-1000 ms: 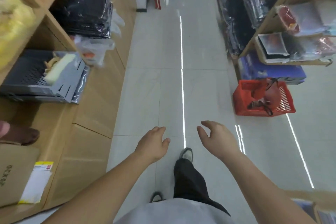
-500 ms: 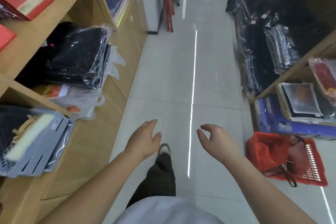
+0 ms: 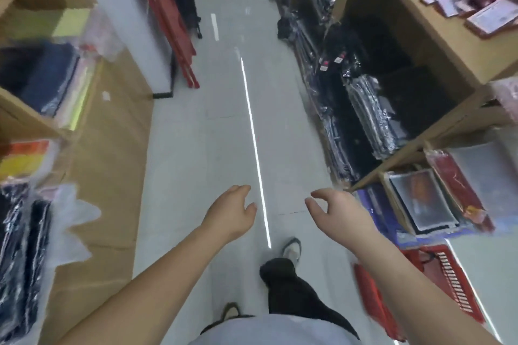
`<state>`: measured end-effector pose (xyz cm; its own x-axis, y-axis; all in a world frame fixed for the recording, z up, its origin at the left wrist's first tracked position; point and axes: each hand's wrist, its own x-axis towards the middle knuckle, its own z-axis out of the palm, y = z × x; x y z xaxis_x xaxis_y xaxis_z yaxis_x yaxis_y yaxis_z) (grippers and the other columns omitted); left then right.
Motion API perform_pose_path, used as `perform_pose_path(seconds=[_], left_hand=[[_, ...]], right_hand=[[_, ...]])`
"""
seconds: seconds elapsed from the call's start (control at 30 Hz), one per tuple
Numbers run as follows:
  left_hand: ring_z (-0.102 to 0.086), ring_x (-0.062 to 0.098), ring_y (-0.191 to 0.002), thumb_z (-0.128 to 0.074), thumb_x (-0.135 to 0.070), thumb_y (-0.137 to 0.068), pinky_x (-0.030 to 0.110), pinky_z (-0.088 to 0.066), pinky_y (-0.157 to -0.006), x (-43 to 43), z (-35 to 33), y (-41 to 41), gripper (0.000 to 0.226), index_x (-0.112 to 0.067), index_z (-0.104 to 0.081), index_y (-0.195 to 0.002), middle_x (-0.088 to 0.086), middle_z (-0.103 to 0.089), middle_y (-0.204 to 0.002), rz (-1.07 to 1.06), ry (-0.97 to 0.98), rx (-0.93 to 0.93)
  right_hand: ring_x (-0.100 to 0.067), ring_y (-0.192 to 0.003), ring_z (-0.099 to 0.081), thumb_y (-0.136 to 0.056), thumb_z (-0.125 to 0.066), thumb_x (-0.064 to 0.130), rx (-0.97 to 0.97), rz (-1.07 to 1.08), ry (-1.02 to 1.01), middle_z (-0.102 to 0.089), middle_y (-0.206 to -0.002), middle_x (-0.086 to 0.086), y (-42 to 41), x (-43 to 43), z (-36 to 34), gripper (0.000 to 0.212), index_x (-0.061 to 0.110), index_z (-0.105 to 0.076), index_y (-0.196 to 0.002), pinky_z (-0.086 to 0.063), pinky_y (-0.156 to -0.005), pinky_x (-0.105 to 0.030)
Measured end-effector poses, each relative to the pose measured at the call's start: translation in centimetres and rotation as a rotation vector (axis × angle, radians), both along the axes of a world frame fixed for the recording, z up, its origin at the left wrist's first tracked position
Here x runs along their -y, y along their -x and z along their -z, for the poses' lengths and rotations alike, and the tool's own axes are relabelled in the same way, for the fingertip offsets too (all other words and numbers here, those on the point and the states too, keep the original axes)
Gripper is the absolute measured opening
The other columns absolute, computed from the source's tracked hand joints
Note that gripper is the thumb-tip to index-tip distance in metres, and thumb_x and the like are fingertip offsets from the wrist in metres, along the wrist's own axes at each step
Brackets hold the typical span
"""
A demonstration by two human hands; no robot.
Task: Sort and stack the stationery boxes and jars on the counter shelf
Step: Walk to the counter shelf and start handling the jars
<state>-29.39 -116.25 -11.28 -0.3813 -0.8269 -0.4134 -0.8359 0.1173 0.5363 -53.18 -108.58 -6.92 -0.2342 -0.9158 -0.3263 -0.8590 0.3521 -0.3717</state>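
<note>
SHOP AISLE, HEAD CAMERA: The pale tiled floor [image 3: 218,134] runs ahead of me between the left shelving [image 3: 112,176] and the right shelving [image 3: 420,45], both wooden and packed with plastic-wrapped goods. A red basket [image 3: 454,283] sits on the floor at the foot of the right shelving. I cannot pick out stationery boxes, jars or a counter shelf in this view. I judge the work lies elsewhere and this is a transit step, with one shoe [image 3: 291,249] forward on the tiles. The left hand [image 3: 229,213] and the right hand [image 3: 336,213] reach out in front over the floor, well apart, both empty, fingers loosely curled round nothing. As I read it, the next move calls for reaching the counter and finding the first box or jar before either hand closes. The small red-and-white tags [image 3: 330,62] on the dark packets [image 3: 372,115] at right are too blurred to read, and no brand or writing is legible anywhere.
</note>
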Motion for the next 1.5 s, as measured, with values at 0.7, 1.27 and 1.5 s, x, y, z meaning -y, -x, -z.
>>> perform_pose_path(seconds=[0.7,1.27,1.5], left_hand=[[-0.052,0.016,-0.132,-0.054,-0.039,-0.102,0.035,-0.042,-0.111,50.4,-4.6,30.7,0.053,-0.018,-0.045,-0.151,-0.001,-0.056,-0.143,0.124,0.171,-0.195],[-0.061,0.017,-0.113,-0.049,-0.046,-0.092,0.035,-0.050,-0.096,73.0,-9.7,62.2,0.053,-0.020,-0.059,-0.137,-0.002,-0.064,-0.120,0.543,0.203,-0.353],[-0.059,0.004,-0.113,-0.055,-0.045,-0.096,0.030,-0.050,-0.098,78.6,-8.4,68.1,0.051,-0.021,-0.058,-0.141,-0.012,-0.061,-0.124,0.533,0.174,-0.421]], right_hand=[[-0.016,-0.100,-0.067,-0.095,-0.050,0.051,0.005,0.151,0.145,-0.074,-0.101,0.009,28.2,48.1,-4.9,0.034,0.026,-0.068,-0.112,-0.056,-0.083,-0.038],[-0.023,-0.100,-0.064,-0.091,-0.061,0.046,-0.195,0.433,0.426,-0.064,-0.101,0.004,51.7,69.2,-10.2,0.032,0.025,-0.071,-0.113,-0.055,-0.076,-0.041],[-0.023,-0.106,-0.059,-0.086,-0.069,0.037,-0.231,0.599,0.529,-0.063,-0.108,0.005,59.3,72.9,-8.0,0.026,0.023,-0.074,-0.108,-0.053,-0.082,-0.038]])
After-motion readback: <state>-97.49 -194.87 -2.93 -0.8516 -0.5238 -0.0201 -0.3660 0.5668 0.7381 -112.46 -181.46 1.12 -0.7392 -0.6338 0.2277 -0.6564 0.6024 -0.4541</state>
